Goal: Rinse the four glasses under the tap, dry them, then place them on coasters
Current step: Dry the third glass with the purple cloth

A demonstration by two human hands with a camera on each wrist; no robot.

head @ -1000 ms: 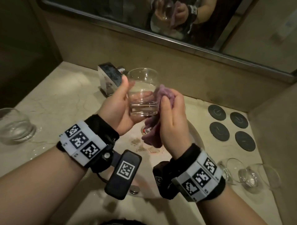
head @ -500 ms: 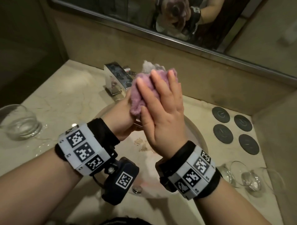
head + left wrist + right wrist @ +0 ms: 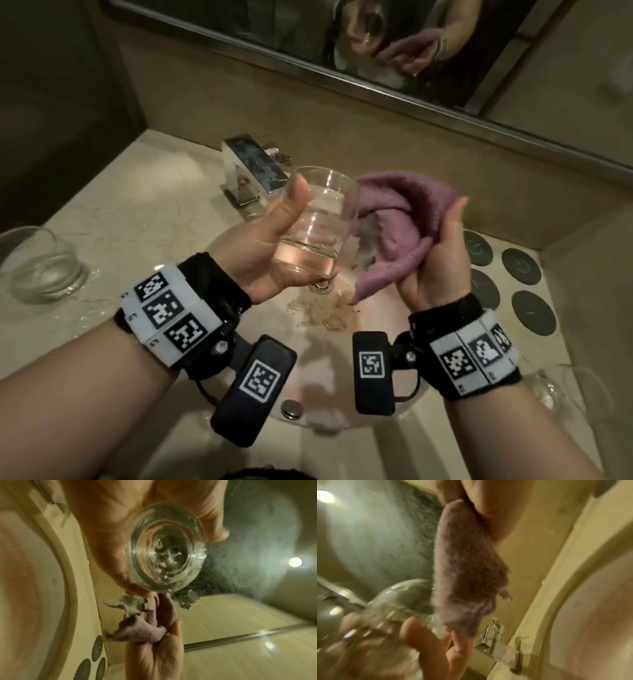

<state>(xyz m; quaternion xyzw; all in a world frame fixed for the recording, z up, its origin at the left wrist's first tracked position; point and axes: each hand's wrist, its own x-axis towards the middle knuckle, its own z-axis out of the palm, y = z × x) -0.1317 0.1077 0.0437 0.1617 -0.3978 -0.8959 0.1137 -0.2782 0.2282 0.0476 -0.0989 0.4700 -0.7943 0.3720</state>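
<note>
Over the basin, my left hand [image 3: 274, 240] grips a clear round glass [image 3: 318, 222], thumb on its near wall, mouth tilted up and away. The left wrist view looks straight at the glass's thick base [image 3: 166, 547]. My right hand [image 3: 435, 260] holds a bunched purple cloth [image 3: 400, 219] just right of the glass; the cloth [image 3: 464, 561] hangs beside the glass wall. Another glass [image 3: 41, 263] stands on the left counter. Two more glasses [image 3: 561, 387] lie at the right edge. Several dark round coasters [image 3: 520, 265] sit bare at the back right.
The chrome tap [image 3: 253, 171] stands behind the basin [image 3: 325, 404], close to the held glass. A mirror [image 3: 376, 44] runs along the back wall. Walls close in the counter [image 3: 137, 205] on the left and right. Water lies around the left glass.
The right hand has pulled the cloth off the top of the glass and moved right. The glass is uncovered again and tilted in the left hand.
</note>
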